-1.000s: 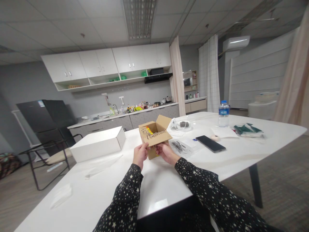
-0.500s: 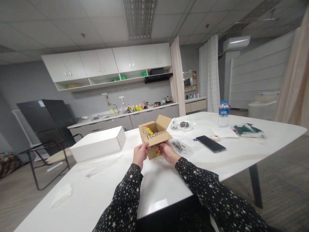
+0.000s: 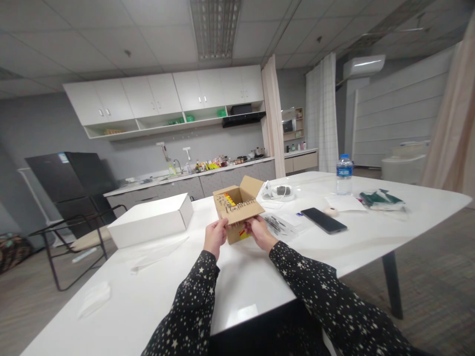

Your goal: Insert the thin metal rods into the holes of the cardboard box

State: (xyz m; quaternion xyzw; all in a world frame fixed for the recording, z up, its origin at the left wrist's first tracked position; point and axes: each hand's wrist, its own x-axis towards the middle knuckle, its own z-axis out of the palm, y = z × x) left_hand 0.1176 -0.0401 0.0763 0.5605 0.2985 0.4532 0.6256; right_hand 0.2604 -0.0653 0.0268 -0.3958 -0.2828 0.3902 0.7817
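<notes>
Resting near the table's (image 3: pixel 237 291) near edge, a box (image 3: pixel 237 210) sits open-topped, long axis running left-near to right-far. Left hand (image 3: pixel 215 236) and right hand (image 3: pixel 260 231) each pinch its near flap. White box (image 3: pixel 150 220) lies left; phone (image 3: pixel 323 220) and bottle (image 3: pixel 344 174) right.

Cardboard box (image 3: pixel 237 210), brown, flaps open: 1, held at its near side by both hands. Hands: 2, the left hand (image 3: pixel 215 236) and the right hand (image 3: pixel 261 232). White box (image 3: pixel 150 221), closed: 1. White table (image 3: pixel 260 277): 1. Water bottle (image 3: pixel 344 174), capped: 1. Phone (image 3: pixel 323 220), dark, lying flat: 1. Green packet (image 3: pixel 380 198): 1. Roll of tape (image 3: pixel 330 211): 1. Clear plastic sleeves on the left part of the table: 2, one long (image 3: pixel 156 253), one small (image 3: pixel 93 299). Chair (image 3: pixel 74 232) beside the table: 1. Black refrigerator (image 3: pixel 70 180): 1.
</notes>
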